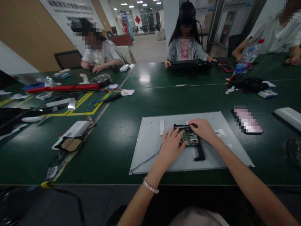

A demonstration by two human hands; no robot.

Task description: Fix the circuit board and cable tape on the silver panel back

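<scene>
A green circuit board [193,140] in a black plastic bracket [199,153] lies on the back of a light grey display panel [150,138]. My left hand [171,146] rests over the left side of the board with its fingers spread. At the bracket's upper right corner, my right hand [204,130] has its thumb and fingers closed on the black edge; the exact contact is partly hidden. A thin dark cable [148,161] runs from under my left hand to the panel's lower left corner.
Right of the panel lie a phone [248,121] and a white case [289,116]. A white device with a brown pad [71,142] is at left, near wires and tools. Across the green table [113,157], one person holds a dark panel [192,65]; two others sit alongside.
</scene>
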